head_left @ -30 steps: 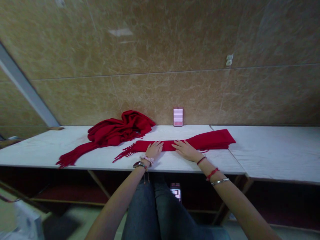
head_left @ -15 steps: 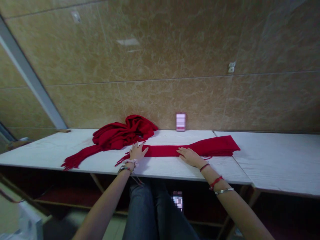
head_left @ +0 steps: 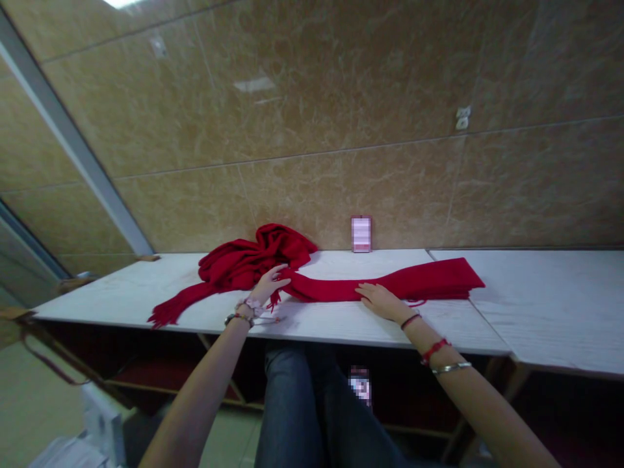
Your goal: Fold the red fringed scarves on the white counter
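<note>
Pinching the near-centre end of a folded red scarf (head_left: 419, 281), the left hand (head_left: 270, 285) has thumb and fingers closed around the cloth, with the fringe dangling just below them! The scarf stretches rightward from that grip across the middle of the frame, its wider, layered end lying on the white tabletop (head_left: 336, 322) at centre-right. And look at the right hand (head_left: 383, 301): fingers extended and relaxed, grasping nothing, fingertips resting on the scarf's lower edge around mid-length, most of the folded width beyond them. Over at centre-left, a second red scarf (head_left: 234, 263) sits in a crumpled heap, right behind the left hand, its fringed tail trailing toward the table's front edge. Up against the marbled wall (head_left: 390, 182), a small pixelated rectangle (head_left: 361, 234) stands upright, slightly right of centre.
</note>
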`<move>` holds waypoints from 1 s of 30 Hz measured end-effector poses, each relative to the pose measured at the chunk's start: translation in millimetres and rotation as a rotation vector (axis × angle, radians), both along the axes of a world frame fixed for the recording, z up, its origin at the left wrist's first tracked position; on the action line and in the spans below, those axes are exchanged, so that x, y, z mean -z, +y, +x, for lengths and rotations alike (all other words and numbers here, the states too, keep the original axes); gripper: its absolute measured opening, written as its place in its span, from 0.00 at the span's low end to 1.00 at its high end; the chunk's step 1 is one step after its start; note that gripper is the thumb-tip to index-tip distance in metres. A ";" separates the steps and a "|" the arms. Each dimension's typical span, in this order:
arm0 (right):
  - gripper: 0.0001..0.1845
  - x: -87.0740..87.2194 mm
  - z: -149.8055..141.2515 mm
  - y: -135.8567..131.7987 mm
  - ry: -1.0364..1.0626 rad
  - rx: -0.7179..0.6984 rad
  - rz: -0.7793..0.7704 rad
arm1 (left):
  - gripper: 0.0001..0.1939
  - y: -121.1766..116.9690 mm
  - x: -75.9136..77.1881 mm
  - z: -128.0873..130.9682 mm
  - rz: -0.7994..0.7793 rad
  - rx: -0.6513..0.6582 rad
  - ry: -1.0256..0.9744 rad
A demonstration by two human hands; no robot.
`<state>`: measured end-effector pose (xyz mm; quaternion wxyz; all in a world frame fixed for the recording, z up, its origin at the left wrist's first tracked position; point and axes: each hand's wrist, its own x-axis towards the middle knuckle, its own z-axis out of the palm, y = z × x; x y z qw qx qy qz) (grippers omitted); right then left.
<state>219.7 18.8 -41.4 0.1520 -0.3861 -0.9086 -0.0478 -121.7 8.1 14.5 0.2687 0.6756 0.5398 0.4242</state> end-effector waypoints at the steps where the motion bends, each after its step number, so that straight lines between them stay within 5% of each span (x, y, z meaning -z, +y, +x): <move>1: 0.22 -0.2 0.1 -0.1 0.002 0.001 -0.001 | 0.32 0.5 -4.1 -3.2 0.000 0.004 0.107; 4: 0.21 -0.8 0.3 -0.6 0.007 0.004 -0.009 | 0.25 -0.2 -15.0 -17.7 -0.004 -0.028 0.548; 9: 0.21 -1.3 0.6 -1.1 0.009 -0.006 -0.012 | 0.23 -10.6 -17.3 -45.8 -0.013 -0.433 0.954; 12: 0.21 -0.8 0.4 -0.5 0.003 -0.010 0.005 | 0.21 -16.4 -11.3 -57.9 0.014 -0.551 1.125; 15: 0.21 -0.3 0.2 0.2 -0.001 -0.002 0.014 | 0.22 -15.8 -5.9 -55.4 0.096 -0.475 1.068; 19: 0.21 0.3 0.3 1.1 -0.017 -0.004 0.026 | 0.20 -9.5 4.9 -25.3 0.342 -0.084 0.964; 22: 0.21 0.8 0.8 1.5 -0.007 -0.009 0.023 | 0.18 -5.5 17.5 -3.2 0.279 0.138 0.987; 24: 0.21 0.9 1.0 1.4 0.008 -0.009 0.017 | 0.16 -3.9 23.5 1.7 0.159 0.103 0.998; 26: 0.21 0.7 1.1 1.1 0.018 -0.012 0.011 | 0.13 -3.6 24.5 -1.8 0.054 -0.073 0.928; 30: 0.21 0.7 0.7 1.2 0.013 -0.010 0.005 | 0.14 -7.2 14.8 -16.7 -0.029 -0.273 0.734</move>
